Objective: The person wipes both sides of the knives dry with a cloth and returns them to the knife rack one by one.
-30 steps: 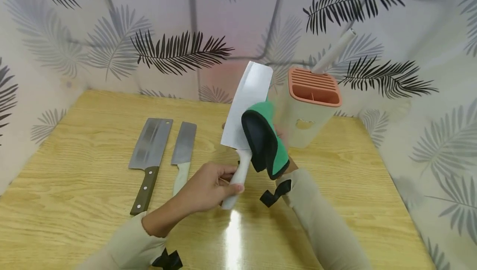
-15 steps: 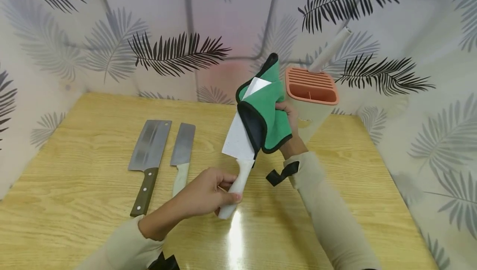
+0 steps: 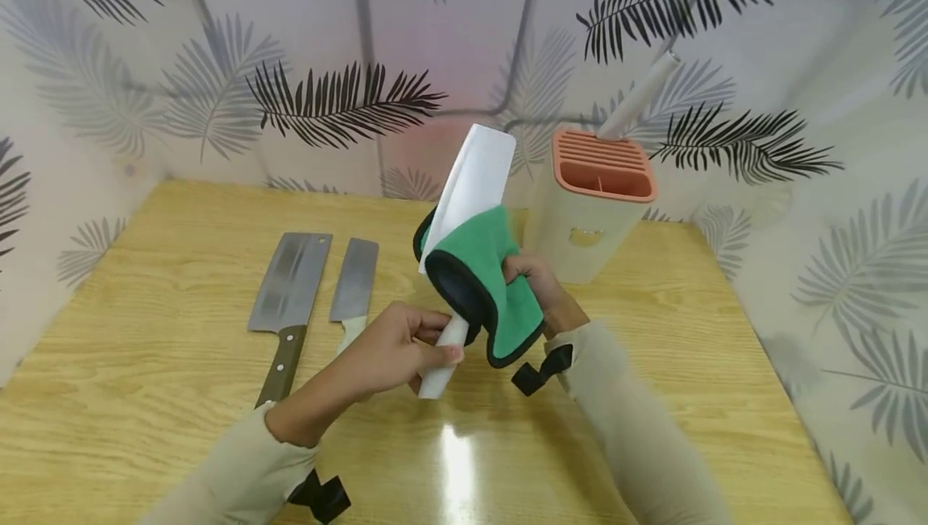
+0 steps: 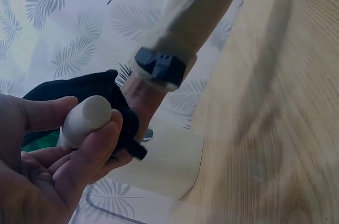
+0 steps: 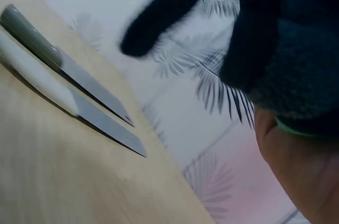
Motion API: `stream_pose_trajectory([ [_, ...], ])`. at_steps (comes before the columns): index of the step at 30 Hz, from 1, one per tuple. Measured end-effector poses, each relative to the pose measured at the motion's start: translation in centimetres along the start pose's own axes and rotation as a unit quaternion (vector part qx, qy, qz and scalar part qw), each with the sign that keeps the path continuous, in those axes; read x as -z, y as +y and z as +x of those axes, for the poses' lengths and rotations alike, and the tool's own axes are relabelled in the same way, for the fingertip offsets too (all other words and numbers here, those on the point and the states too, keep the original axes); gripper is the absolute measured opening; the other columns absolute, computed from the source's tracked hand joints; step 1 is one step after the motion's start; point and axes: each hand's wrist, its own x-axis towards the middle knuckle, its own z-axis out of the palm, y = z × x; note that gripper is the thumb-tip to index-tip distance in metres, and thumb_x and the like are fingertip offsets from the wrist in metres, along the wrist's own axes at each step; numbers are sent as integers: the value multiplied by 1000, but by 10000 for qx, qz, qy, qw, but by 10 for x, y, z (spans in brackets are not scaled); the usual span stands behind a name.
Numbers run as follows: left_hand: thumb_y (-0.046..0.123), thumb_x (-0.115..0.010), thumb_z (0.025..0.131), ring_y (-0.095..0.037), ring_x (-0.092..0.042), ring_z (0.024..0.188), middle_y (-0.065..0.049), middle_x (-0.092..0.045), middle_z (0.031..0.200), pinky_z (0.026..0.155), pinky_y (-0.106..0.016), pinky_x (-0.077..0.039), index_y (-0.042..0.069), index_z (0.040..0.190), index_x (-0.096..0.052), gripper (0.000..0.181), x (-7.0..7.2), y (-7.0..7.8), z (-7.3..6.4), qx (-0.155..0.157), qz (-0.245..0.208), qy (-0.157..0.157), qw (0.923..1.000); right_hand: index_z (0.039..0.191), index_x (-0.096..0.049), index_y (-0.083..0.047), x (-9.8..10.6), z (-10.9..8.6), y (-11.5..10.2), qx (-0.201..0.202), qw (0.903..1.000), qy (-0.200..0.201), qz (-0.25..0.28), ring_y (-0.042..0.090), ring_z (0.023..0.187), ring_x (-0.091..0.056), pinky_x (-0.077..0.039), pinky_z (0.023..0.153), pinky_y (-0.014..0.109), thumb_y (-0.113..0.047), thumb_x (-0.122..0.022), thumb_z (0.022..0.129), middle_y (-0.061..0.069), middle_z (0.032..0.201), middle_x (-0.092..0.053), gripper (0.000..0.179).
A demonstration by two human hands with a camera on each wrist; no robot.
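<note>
My left hand grips the white handle of a cleaver, whose broad blade tilts up and away above the table. Wrapped around the lower part of that blade is a green cloth with a black border. My right hand holds the cloth bunched against the blade from the right side; some of its fingers are hidden by the fabric. In the right wrist view the dark side of the cloth covers most of the upper right.
On the wooden table at left lie a brown-handled cleaver and a smaller pale-handled knife. A cream knife block with an orange top stands at back right, a white handle sticking out of it.
The cloth went up the blade toward its tip, then came back down near the handle, baring the upper blade. My left hand kept its grip on the handle.
</note>
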Motion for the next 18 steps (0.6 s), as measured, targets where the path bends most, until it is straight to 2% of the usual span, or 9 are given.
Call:
stream_pose_trajectory([
  [2, 12, -69, 92, -15, -69, 72, -21, -75, 102, 53, -34, -58, -7, 121, -67, 35, 2, -1, 3, 131, -144, 154, 9997, 85, -47, -13, -3, -2, 8, -110, 9998, -83, -108, 6, 69, -54, -51, 62, 18, 0, -38, 71, -6, 81, -55, 22],
  [4, 11, -69, 92, -16, -69, 71, -21, -75, 99, 54, -34, -59, -9, 115, -67, 31, 5, -1, 6, 194, -290, 342, 9988, 92, -47, -13, -8, -4, 14, -215, 9997, 28, -136, 6, 73, -56, -52, 66, 19, -2, -39, 71, -5, 86, -55, 25],
  [7, 8, -67, 92, -15, -69, 69, -24, -74, 101, 56, -32, -60, -12, 112, -66, 28, 8, -3, 10, 189, -449, 697, 9964, 106, -44, -14, -18, -8, 22, -353, 9981, 457, -191, 8, 82, -58, -54, 73, 22, -6, -39, 73, -3, 97, -54, 35],
  [10, 4, -61, 94, -12, -68, 68, -27, -73, 107, 56, -28, -58, -12, 118, -65, 29, 11, -6, 11, 103, -520, 1033, 9932, 119, -38, -13, -30, -13, 30, -326, 9938, 1024, -299, 11, 91, -56, -53, 80, 25, -9, -40, 78, -1, 106, -49, 41],
  [14, 1, -59, 95, -8, -67, 67, -28, -72, 107, 56, -24, -56, -12, 120, -65, 28, 9, -10, 12, -5, -652, 1350, 9887, 117, -37, -14, -45, -19, 41, -258, 9858, 1641, -235, 12, 93, -53, -51, 84, 28, -10, -42, 82, -2, 106, -46, 36],
  [18, -4, -57, 93, -12, -71, 80, -26, -74, 101, 66, -22, -57, -11, 112, -68, 23, 5, -13, 13, -205, -482, 1789, 9825, 113, -39, -14, -58, -25, 52, 62, 9809, 1921, -287, 11, 93, -54, -51, 85, 27, -6, -45, 82, -4, 104, -49, 33],
])
